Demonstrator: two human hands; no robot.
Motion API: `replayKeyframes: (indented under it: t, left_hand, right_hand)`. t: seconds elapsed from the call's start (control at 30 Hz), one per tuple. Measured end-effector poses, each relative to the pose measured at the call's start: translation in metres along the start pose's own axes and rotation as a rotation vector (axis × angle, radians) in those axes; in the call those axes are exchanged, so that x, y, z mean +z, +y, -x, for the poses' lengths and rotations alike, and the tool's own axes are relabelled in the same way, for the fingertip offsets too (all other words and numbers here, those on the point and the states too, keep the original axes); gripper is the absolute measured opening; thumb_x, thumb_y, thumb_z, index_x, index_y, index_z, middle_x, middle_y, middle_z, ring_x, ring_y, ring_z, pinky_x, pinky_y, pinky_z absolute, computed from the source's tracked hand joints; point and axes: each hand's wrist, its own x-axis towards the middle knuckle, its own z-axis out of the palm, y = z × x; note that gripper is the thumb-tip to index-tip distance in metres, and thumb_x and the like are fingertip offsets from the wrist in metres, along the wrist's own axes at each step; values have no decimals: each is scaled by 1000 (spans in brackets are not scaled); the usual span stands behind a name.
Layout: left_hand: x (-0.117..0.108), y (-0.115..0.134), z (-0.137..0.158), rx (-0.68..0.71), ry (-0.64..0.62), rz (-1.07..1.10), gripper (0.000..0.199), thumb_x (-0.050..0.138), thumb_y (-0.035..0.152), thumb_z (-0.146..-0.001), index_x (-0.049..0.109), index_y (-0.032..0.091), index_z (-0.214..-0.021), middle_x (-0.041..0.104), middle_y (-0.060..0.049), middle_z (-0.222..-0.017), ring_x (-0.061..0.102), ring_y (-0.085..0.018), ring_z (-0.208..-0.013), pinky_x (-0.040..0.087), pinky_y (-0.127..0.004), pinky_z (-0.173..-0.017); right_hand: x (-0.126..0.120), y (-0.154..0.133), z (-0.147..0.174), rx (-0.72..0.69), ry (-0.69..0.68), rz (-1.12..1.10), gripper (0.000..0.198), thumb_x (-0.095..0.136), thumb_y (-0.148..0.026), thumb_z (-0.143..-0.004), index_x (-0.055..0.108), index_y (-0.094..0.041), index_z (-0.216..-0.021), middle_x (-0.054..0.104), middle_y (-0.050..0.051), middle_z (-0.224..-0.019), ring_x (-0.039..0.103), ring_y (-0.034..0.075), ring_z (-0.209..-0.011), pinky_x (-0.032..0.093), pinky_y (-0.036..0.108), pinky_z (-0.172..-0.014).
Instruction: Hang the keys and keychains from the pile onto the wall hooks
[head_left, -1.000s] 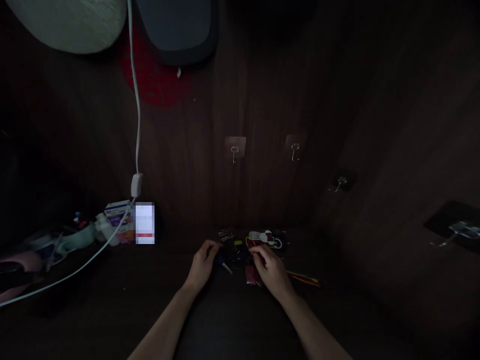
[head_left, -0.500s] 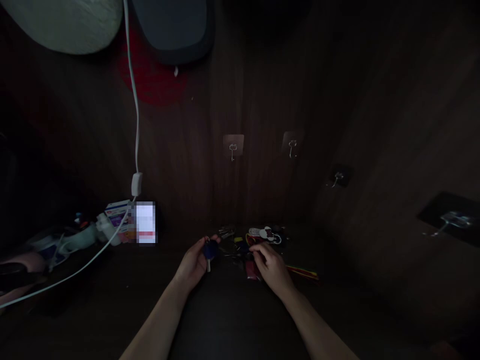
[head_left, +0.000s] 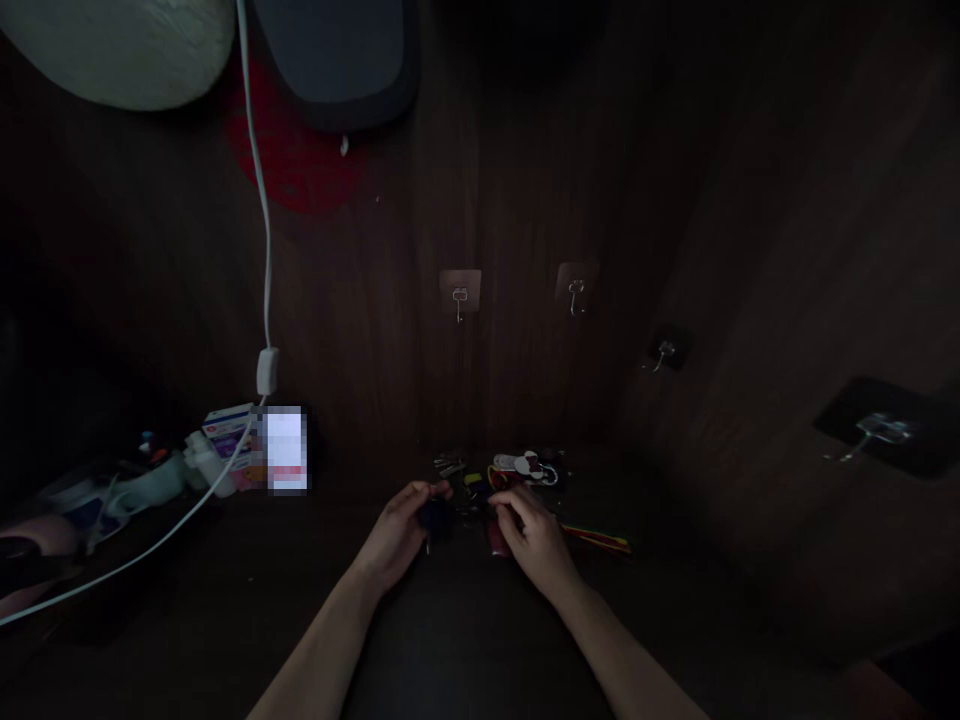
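In the dim light, my left hand (head_left: 397, 530) is closed on a key with a dark blue head (head_left: 435, 515); a thin bit of its blade shows below. My right hand (head_left: 529, 525) is pinched above the small things at centre; what its fingertips hold is too dark to make out. A dark red piece (head_left: 498, 540) lies beside its thumb. Behind the hands are several loose keys (head_left: 450, 465), a yellow-green tag (head_left: 472, 479) and a white trinket (head_left: 529, 464). A striped yellow, green and red strap (head_left: 596, 538) extends to the right of my right hand.
Clear hooks (head_left: 460, 297) are stuck on the dark wood wall. A white cable (head_left: 268, 240) with an inline switch (head_left: 268, 371) hangs at left. Below it stand a lit, blurred screen (head_left: 286, 450), a purple-and-white box (head_left: 229, 435) and a white bottle (head_left: 210, 465).
My left hand has turned and moved slightly right with the blue-headed key, whose blade now shows less. My right hand has shifted slightly left. The whole view has moved a little.
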Motion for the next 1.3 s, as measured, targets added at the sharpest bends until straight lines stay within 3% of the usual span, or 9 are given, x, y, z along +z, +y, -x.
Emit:
replayKeyframes:
  t: [0.23, 0.37, 0.5, 0.6, 0.7, 0.87, 1.1, 1.3]
  left_hand:
    - [14, -13, 4, 62, -116, -388, 19, 72, 35, -70, 69, 16, -71, 65, -8, -112, 57, -23, -103, 40, -29, -89]
    - [16, -16, 2, 89, -144, -448, 21, 73, 36, -68, 70, 16, -75, 66, -7, -104, 57, -22, -99, 39, -29, -87]
    - [17, -16, 1, 60, -178, -475, 26, 67, 41, -74, 66, 15, -79, 68, -5, -88, 58, -17, -82, 42, -25, -76]
    - [16, -17, 0, 70, -133, -503, 29, 64, 43, -76, 65, 16, -85, 67, -4, -87, 58, -16, -79, 43, -23, -70]
    - [13, -19, -2, 77, -103, -477, 30, 63, 42, -77, 65, 18, -95, 67, -5, -94, 60, -18, -88, 45, -25, -76]
    - [18, -21, 0, -4, -226, -490, 35, 62, 43, -78, 66, 18, -102, 68, -7, -99, 61, -21, -95, 45, -31, -86]
    - [19, -22, -1, -70, -288, -467, 35, 65, 43, -75, 66, 15, -96, 68, -7, -89, 62, -17, -75, 48, -30, -76]
    - [12, -25, -5, -77, -285, -342, 40, 61, 49, -78, 65, 11, -86, 66, -9, -80, 64, -18, -71, 48, -33, -76]
  right_hand:
    - [7, -23, 1, -63, -88, -111, 12, 46, -26, -88, 57, -22, -87, 59, 3, -82, 56, 15, -76, 45, 26, -69]
    - [9, -20, 2, -65, -90, -128, 19, 42, -25, -89, 56, -21, -76, 56, 1, -75, 55, 14, -73, 42, 24, -67]
    - [7, -18, 1, 30, -91, -206, 23, 44, -29, -89, 57, -20, -72, 57, 1, -71, 54, 13, -68, 41, 23, -64]
    - [8, -16, -1, 173, -58, -336, 26, 46, -36, -86, 58, -19, -72, 57, -1, -64, 54, 12, -62, 41, 22, -58]
    - [13, -12, -4, 360, 5, -480, 32, 52, -47, -80, 58, -19, -67, 50, -3, -54, 48, 11, -51, 39, 20, -48]
    - [19, -5, -8, 561, 83, -611, 37, 59, -55, -70, 56, -19, -61, 45, -6, -43, 44, 10, -39, 33, 19, -37]
    - [13, -9, -13, 685, 59, -698, 39, 62, -56, -63, 56, -19, -58, 49, -5, -36, 39, 9, -29, 26, 19, -31]
    - [7, -13, -13, 660, 68, -753, 36, 62, -54, -66, 61, -17, -65, 52, -4, -41, 41, 8, -32, 28, 19, -33]
